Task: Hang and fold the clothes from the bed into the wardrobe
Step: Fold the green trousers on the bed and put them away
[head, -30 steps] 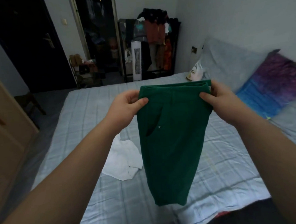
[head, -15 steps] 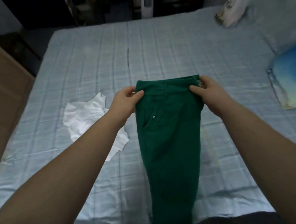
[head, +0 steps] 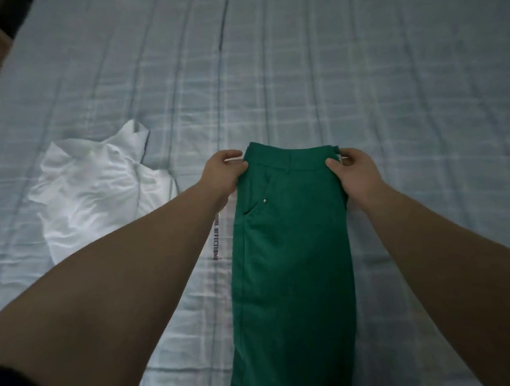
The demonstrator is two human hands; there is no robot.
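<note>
Trousers (head: 293,250), green, folded lengthwise, laid along bed (head: 391,95) | left hand (head: 221,172) and right hand (head: 355,173): fingers (head: 229,155) curled, pinching waistband corners | risk, judged: uneven release or tug skews stacked legs, sets creases; white garment (head: 98,196) just beside may snag.

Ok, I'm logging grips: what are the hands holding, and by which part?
The green shorts, by the waistband: left hand pinches its left end, right hand its right end.
</note>
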